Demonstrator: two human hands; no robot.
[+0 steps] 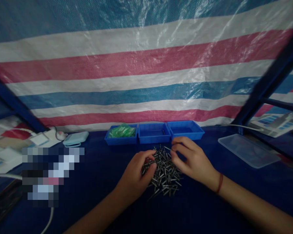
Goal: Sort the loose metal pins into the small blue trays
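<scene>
A loose pile of thin metal pins, dark and silvery like rivets or nails, lies on the dark blue tabletop. My left hand rests at the pile's left edge, its fingers curled inward and the thumb apart from them; nothing shows in its grip. At the upper right of the pile is my right hand, with a brown band on the wrist. Its fingertips are bent together, and one thin metal pin sticks out leftward from them.
Behind the pile stand three blue trays in a row: the left tray holds green plastic packets, then come the middle tray and right tray. A clear plastic lid lies right; a light blue case and cables lie left.
</scene>
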